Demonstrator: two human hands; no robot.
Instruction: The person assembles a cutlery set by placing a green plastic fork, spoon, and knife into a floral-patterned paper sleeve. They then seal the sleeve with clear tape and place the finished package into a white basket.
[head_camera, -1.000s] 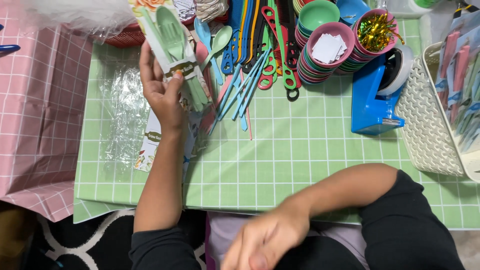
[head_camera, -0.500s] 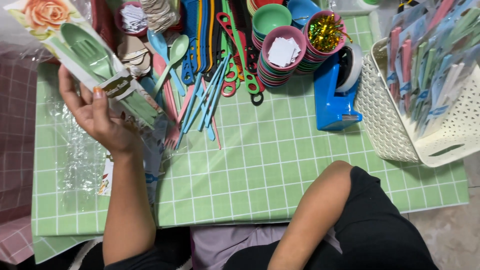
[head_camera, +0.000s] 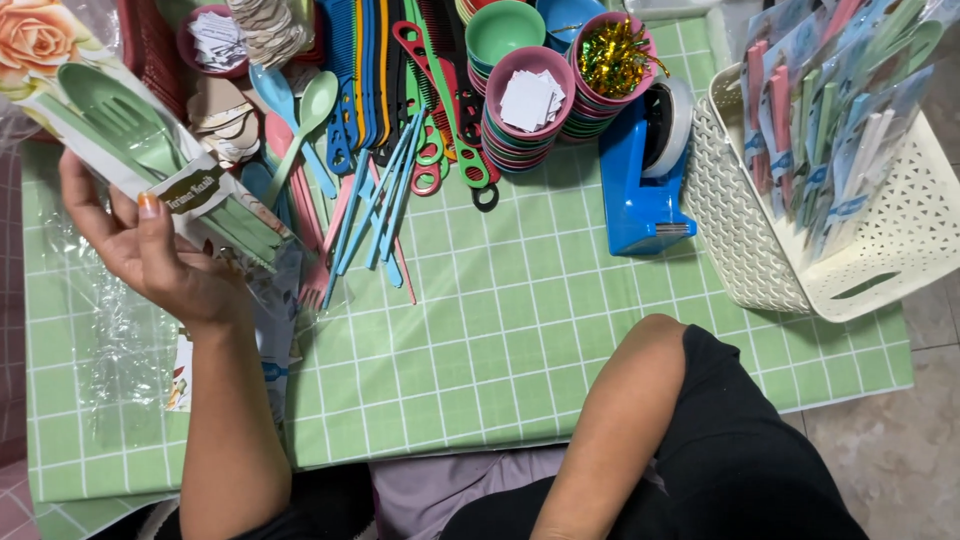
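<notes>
My left hand (head_camera: 150, 250) is raised at the left over the green checked mat (head_camera: 520, 330), palm up, closed on a clear packet (head_camera: 150, 165) with a pale green spoon and fork, a floral card and a small dark label. Beside it lie loose plastic spoons and forks (head_camera: 310, 150) in blue, green and pink. My right forearm (head_camera: 610, 430) crosses the lower middle, bent at the elbow in a black sleeve; its hand is below the picture edge.
Coloured combs (head_camera: 400, 90) lie at the back. Stacked bowls (head_camera: 525, 110) hold white paper slips and gold tinsel. A blue tape dispenser (head_camera: 645, 175) sits right of them. A white basket (head_camera: 800, 250) holds several finished packets. Clear bags (head_camera: 110, 340) lie at left.
The view has swung right and down. My left hand has lifted the packet up and to the left. My right hand, seen one second ago near my lap, has dropped out of view.
</notes>
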